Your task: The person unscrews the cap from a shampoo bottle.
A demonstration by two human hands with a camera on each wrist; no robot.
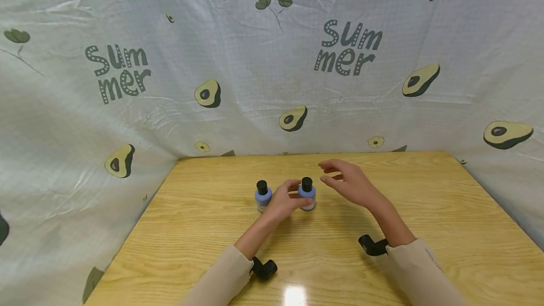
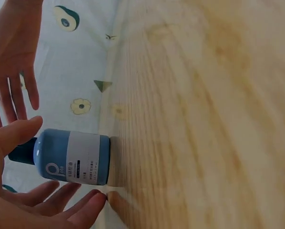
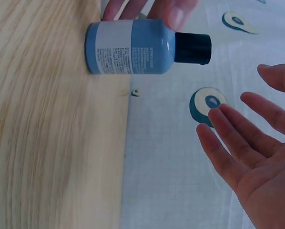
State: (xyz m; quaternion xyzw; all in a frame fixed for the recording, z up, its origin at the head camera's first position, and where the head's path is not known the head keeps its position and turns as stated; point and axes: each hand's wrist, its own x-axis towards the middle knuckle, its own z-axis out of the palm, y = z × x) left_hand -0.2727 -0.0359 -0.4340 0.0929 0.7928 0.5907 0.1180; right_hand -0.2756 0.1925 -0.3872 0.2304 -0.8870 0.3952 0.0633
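A left bottle (image 1: 261, 196) and a right bottle (image 1: 308, 192), both blue, stand upright on the desk (image 1: 191, 225), a little apart. The left hand (image 1: 284, 203) is round the right bottle, fingers half curled, thumb on the near side — whether they grip it I can't tell. The right hand (image 1: 350, 184) hangs just to its right, fingers loosely spread, holding nothing. The step looks like positioning that bottle; the next move seems to call for a firmer hold or a clean release. Black caps (image 1: 307, 183) top both — the contents don't show.
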